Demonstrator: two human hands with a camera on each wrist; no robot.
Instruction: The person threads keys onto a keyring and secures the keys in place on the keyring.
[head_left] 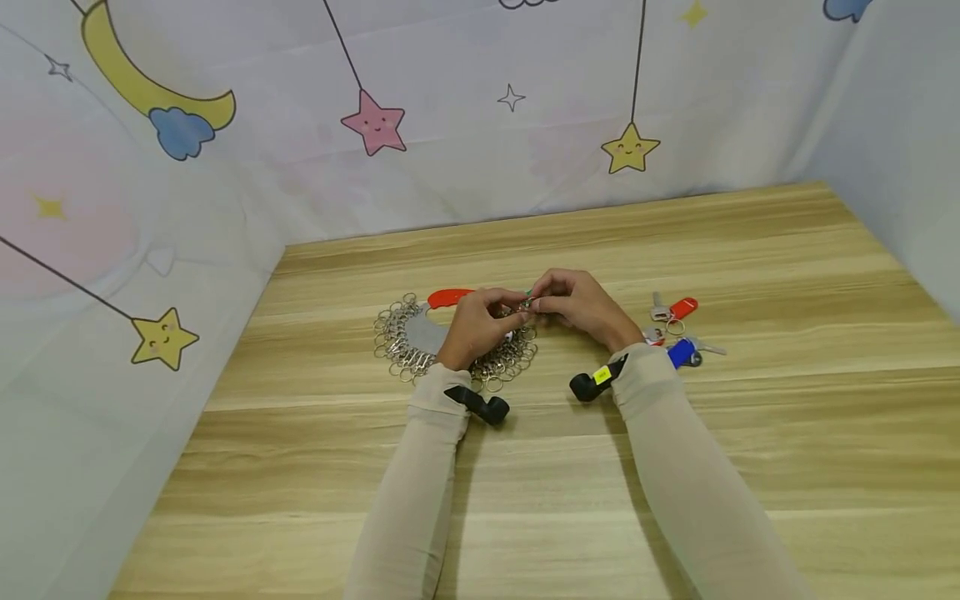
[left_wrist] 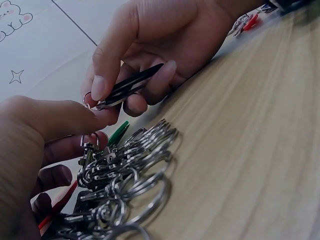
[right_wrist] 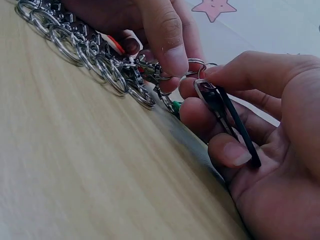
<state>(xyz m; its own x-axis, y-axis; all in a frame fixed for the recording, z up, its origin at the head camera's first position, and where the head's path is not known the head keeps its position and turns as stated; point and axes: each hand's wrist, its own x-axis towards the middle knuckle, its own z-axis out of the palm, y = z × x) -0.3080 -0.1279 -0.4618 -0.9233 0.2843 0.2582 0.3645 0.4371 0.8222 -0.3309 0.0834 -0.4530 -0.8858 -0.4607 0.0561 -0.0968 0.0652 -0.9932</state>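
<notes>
My left hand [head_left: 480, 325] reaches over a flat grey metal plate [head_left: 425, 333] with a red handle [head_left: 448, 297], its edge lined with several metal clips and split rings [left_wrist: 150, 195]. Between its thumb and forefinger it pinches a split ring [right_wrist: 196, 62] beside the clips. To the right, my right hand [head_left: 585, 304] holds a key with a black head [right_wrist: 214, 100] and a flat black piece [right_wrist: 240, 127] in its fingers, thumb at the small ring joining them. Both hands' fingertips meet at these rings. A green piece [left_wrist: 119, 133] shows just below the fingers.
Right of my right wrist lie keys with a red tag [head_left: 682, 308] and a blue tag [head_left: 681, 352], partly behind the sleeve. A wood-grain table [head_left: 540, 500] lies beneath, with a printed cloth [head_left: 465, 175] behind it.
</notes>
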